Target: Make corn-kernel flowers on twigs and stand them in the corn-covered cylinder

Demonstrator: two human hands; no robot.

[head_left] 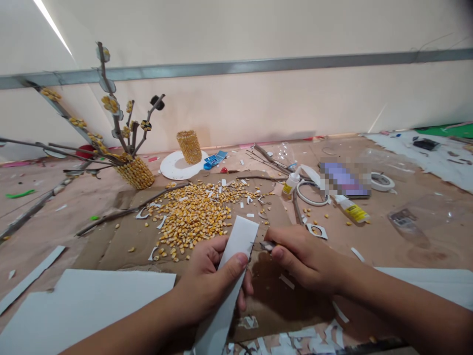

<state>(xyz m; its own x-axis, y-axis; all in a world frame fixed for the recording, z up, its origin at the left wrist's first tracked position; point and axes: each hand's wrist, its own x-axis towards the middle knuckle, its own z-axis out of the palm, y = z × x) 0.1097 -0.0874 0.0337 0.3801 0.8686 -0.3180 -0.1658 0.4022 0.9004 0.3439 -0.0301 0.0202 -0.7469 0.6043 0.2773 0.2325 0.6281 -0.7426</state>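
My left hand is closed around a long white strip of card, its thumb pressed on the top face. The strip slants up from the bottom of the view. In my right hand is a small knife, its thin blade pointing left and its tip at the strip's right edge. Whether the blade has cut into the card I cannot tell. Most of the knife's handle is hidden in my fingers. Just beyond my hands lies a heap of corn kernels on brown cardboard.
Kernel-covered pots stand behind, one holding branches, another on a white disc. Glue bottles, tape rolls and a blurred-out rectangle lie right. White sheets and paper scraps lie near me.
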